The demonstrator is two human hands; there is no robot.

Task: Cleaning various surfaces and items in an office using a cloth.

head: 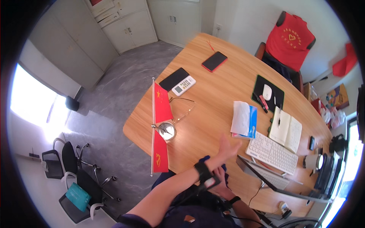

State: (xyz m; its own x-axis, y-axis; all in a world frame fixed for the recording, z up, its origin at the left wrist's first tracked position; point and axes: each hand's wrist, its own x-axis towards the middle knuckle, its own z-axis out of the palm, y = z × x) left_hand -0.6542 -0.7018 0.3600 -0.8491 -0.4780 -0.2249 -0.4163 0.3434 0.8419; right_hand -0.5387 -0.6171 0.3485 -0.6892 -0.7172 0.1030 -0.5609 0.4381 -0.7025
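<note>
My left hand (229, 147) reaches over the desk with its fingers apart and nothing in it, slightly blurred. A soft tissue pack (252, 121) with a white sheet on top lies just beyond it, and a white keyboard (272, 152) is to its right. Below my left wrist, my right hand (220, 179) is at the desk's near edge, with bunched dark blue cloth (205, 159) in its grasp. My left forearm and its wrist strap partly hide that hand and the cloth. A two-flag desk stand (166, 131) stands to the left of my hands.
Eyeglasses (186, 112), a white remote control (184, 85), a dark phone (174, 79) and a red-edged phone (214, 61) lie on the wooden desk (208, 99). Rightward are an open notebook (285, 129), a mouse (267, 92) and a monitor (268, 182). Office chairs (85, 182) stand left.
</note>
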